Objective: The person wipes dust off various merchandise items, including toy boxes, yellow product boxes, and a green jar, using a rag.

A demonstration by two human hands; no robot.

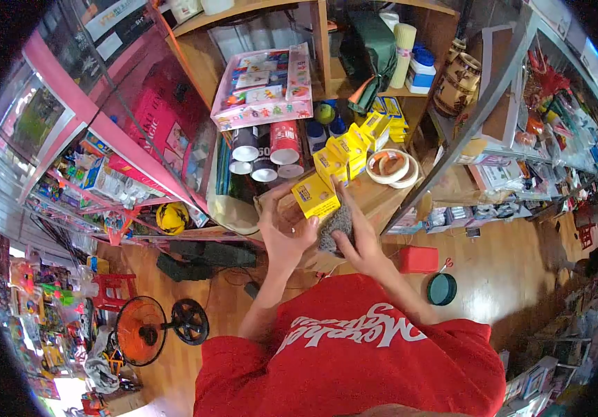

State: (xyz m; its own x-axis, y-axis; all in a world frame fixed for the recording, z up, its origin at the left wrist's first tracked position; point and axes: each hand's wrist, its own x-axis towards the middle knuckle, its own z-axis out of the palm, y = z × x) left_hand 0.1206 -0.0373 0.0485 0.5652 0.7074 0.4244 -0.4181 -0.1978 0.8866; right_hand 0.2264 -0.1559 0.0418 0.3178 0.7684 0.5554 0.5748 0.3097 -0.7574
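In the head view, my left hand (286, 233) is closed on a small yellow box (315, 195), with its thumb on the near edge. My right hand (360, 236) grips a bunched grey cloth (336, 229) just below the box, and its fingertips reach the box's right side. Right behind, a row of similar yellow boxes (344, 154) stands on the wooden shelf, partly covered by the held one. Two rolls of tape (388, 167) lie to the right of that row.
Black and red cylindrical cans (284, 142) lie left of the box row, under a pink display carton (264, 87). Glass cases flank both sides. On the floor are an orange fan (140, 332), a red container (418, 259) and a dark green round tub (441, 289).
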